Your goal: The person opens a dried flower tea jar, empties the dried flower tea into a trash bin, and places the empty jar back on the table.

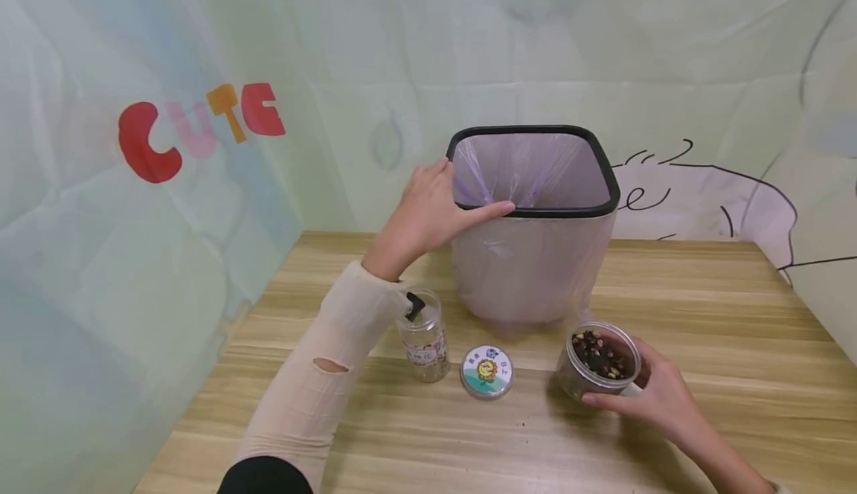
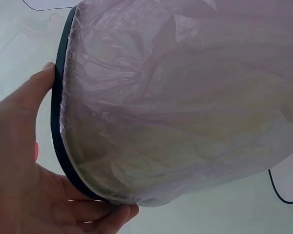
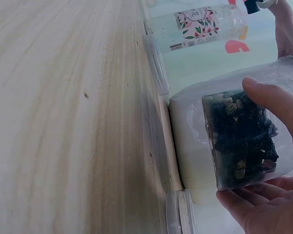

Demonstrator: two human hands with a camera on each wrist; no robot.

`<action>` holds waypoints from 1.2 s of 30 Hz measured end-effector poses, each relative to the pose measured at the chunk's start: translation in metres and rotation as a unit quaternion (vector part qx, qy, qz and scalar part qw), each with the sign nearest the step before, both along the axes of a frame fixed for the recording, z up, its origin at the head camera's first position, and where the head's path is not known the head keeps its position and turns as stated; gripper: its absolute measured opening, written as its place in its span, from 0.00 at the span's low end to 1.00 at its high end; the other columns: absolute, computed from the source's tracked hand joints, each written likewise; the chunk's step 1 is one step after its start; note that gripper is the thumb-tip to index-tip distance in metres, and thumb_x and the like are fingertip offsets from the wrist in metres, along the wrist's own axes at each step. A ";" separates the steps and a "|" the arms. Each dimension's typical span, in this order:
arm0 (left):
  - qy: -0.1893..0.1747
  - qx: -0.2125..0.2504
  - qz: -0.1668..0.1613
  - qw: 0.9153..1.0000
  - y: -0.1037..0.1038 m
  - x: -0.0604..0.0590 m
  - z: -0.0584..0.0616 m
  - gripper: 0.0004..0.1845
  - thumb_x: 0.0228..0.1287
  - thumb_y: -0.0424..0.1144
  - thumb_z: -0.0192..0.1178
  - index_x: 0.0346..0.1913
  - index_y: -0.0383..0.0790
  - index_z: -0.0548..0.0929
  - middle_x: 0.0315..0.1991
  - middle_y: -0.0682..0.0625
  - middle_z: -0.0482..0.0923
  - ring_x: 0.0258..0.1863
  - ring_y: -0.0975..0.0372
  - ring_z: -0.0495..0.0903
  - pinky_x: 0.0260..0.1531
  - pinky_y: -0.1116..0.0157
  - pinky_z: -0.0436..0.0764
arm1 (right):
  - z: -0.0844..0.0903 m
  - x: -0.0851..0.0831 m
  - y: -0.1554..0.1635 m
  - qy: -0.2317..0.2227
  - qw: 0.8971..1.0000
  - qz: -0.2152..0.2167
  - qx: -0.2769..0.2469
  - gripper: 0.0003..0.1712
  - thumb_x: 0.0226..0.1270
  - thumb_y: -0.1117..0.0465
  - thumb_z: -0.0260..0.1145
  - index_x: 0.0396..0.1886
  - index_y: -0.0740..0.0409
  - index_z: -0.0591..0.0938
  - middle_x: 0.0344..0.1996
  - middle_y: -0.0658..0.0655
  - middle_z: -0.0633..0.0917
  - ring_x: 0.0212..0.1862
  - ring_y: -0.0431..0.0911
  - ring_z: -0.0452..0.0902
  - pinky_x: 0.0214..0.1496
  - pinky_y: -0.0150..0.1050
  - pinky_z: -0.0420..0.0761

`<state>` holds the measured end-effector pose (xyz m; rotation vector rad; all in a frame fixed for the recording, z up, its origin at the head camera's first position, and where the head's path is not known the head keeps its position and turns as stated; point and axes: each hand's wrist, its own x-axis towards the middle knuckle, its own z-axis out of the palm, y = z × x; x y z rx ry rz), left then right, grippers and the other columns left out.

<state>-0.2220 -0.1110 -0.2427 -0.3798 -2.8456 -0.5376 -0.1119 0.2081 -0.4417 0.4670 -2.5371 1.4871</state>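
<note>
A white bin with a black rim and a pale purple bag liner stands at the back of the wooden table. My left hand grips the bin's near-left rim corner, thumb along the front edge; the left wrist view shows the hand curled round the black rim. My right hand holds a clear open jar of dark dried bits on the table, also seen as the jar between thumb and fingers. Its round lid lies flat to the left.
A small clear bottle with a floral label stands upright beside my left forearm; in the right wrist view the bottle sits beyond the jar. Fabric walls close in the table's left, back and right sides.
</note>
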 end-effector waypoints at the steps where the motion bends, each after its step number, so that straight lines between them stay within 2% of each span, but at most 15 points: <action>1: 0.004 0.006 -0.002 1.000 0.000 -0.001 0.000 0.60 0.49 0.80 0.57 0.72 0.34 0.65 0.67 0.40 0.68 0.65 0.47 0.64 0.65 0.55 0.64 | 0.000 0.000 0.000 -0.001 1.000 -0.001 0.002 0.48 0.33 0.62 0.89 0.60 0.63 0.78 0.50 0.62 0.84 0.48 0.27 0.76 0.49 0.19 0.72; 4: 0.017 0.027 -0.009 0.999 -0.001 -0.002 -0.001 0.56 0.48 0.79 0.60 0.68 0.36 0.70 0.59 0.44 0.73 0.60 0.48 0.69 0.61 0.55 0.68 | -0.002 -0.001 0.000 -0.002 1.000 -0.001 0.002 0.48 0.33 0.62 0.89 0.60 0.63 0.79 0.49 0.60 0.85 0.48 0.27 0.77 0.49 0.20 0.73; 6: 0.021 0.037 -0.011 0.999 -0.002 -0.003 -0.002 0.54 0.47 0.79 0.61 0.67 0.38 0.72 0.58 0.44 0.74 0.59 0.48 0.71 0.61 0.54 0.69 | -0.003 -0.001 0.000 -0.002 1.000 0.002 -0.001 0.47 0.33 0.62 0.89 0.59 0.62 0.79 0.49 0.58 0.85 0.48 0.28 0.77 0.49 0.20 0.74; 10: 0.013 0.060 0.002 0.998 -0.004 -0.003 -0.003 0.59 0.45 0.78 0.63 0.70 0.36 0.69 0.64 0.42 0.72 0.64 0.47 0.69 0.63 0.53 0.69 | -0.002 -0.002 0.000 0.002 1.000 0.008 -0.008 0.47 0.33 0.63 0.88 0.60 0.62 0.79 0.49 0.55 0.85 0.49 0.28 0.77 0.50 0.21 0.74; 13: -0.003 0.079 0.017 0.997 -0.005 -0.002 -0.003 0.64 0.42 0.79 0.65 0.73 0.33 0.64 0.70 0.39 0.67 0.69 0.47 0.64 0.66 0.53 0.67 | -0.001 -0.003 0.000 0.004 1.000 0.008 -0.007 0.47 0.33 0.63 0.88 0.60 0.62 0.79 0.49 0.53 0.85 0.49 0.28 0.77 0.50 0.21 0.74; 19: -0.011 0.105 0.020 0.994 -0.005 -0.002 -0.003 0.66 0.40 0.78 0.67 0.74 0.33 0.63 0.71 0.40 0.66 0.71 0.49 0.62 0.67 0.55 0.66 | 0.002 -0.002 0.003 0.003 1.000 -0.005 0.000 0.48 0.34 0.62 0.88 0.62 0.59 0.79 0.51 0.50 0.84 0.50 0.27 0.76 0.50 0.19 0.72; 27: -0.016 0.117 0.020 0.993 -0.004 -0.002 -0.005 0.65 0.38 0.76 0.69 0.73 0.33 0.65 0.70 0.41 0.67 0.70 0.50 0.64 0.65 0.55 0.68 | 0.008 -0.004 0.008 -0.008 0.999 -0.027 0.016 0.48 0.35 0.61 0.88 0.62 0.60 0.78 0.51 0.63 0.84 0.49 0.26 0.75 0.49 0.19 0.71; 36: -0.017 0.120 0.021 0.992 -0.005 -0.002 -0.005 0.67 0.38 0.77 0.69 0.74 0.33 0.63 0.71 0.40 0.65 0.71 0.50 0.63 0.66 0.54 0.68 | 0.018 -0.012 0.016 -0.013 0.999 -0.032 0.022 0.46 0.42 0.60 0.86 0.64 0.60 0.77 0.54 0.63 0.83 0.50 0.26 0.75 0.49 0.19 0.71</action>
